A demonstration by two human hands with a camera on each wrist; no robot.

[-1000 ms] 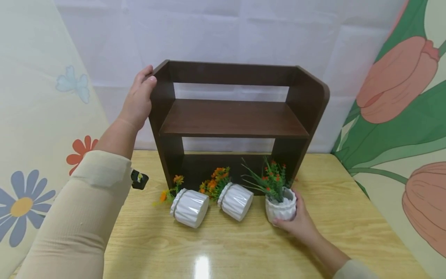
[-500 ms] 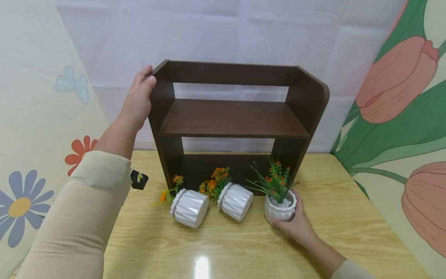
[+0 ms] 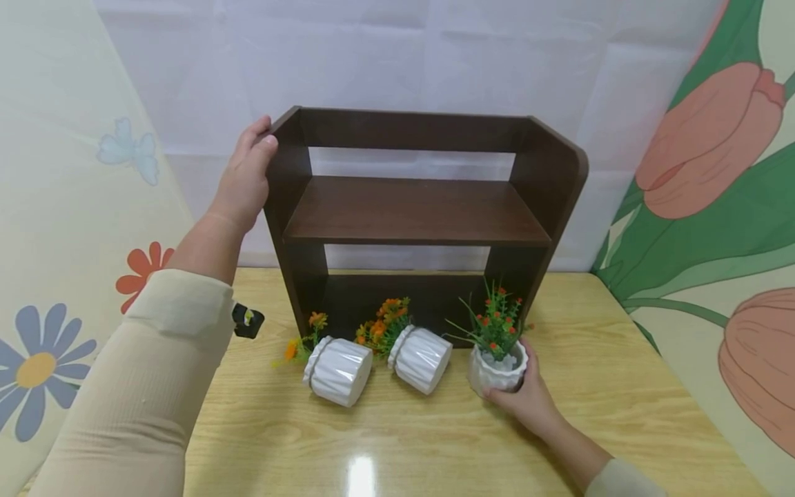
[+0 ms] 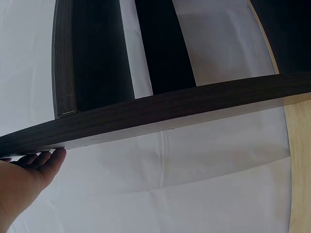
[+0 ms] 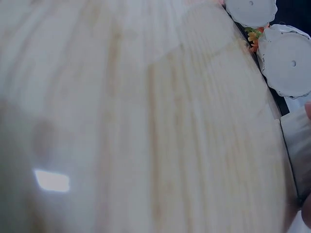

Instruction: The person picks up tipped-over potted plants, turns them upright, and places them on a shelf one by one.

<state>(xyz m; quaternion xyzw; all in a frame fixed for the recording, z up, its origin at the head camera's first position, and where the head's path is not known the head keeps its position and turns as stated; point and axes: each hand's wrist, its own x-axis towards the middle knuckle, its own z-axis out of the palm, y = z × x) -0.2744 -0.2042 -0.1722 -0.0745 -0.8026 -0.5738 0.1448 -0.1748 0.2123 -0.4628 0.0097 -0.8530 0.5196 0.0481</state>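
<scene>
A dark brown two-tier shelf (image 3: 416, 210) stands on the wooden table. My left hand (image 3: 245, 181) rests against the upper edge of its left side panel; in the left wrist view the fingertips (image 4: 57, 156) touch the panel's outer face. Low at the shelf's right front, my right hand (image 3: 531, 400) grips a white ribbed flowerpot (image 3: 493, 376), thumb in front and fingers around the right side. Red-flowered artificial greenery (image 3: 499, 321) and pale stones fill this upright pot. Only a slice of the pot (image 5: 299, 150) shows in the right wrist view.
Two more white pots lie on their sides before the shelf: a left pot (image 3: 338, 371) with yellow-orange flowers and a middle pot (image 3: 420, 359) with orange ones. A white cloth (image 3: 373, 55) hangs behind, and painted floral panels flank the table (image 3: 435, 449).
The right hand has turned the pot in place and shifted it slightly left, its flowers swinging rightward. The left hand and the shelf stay where they were.
</scene>
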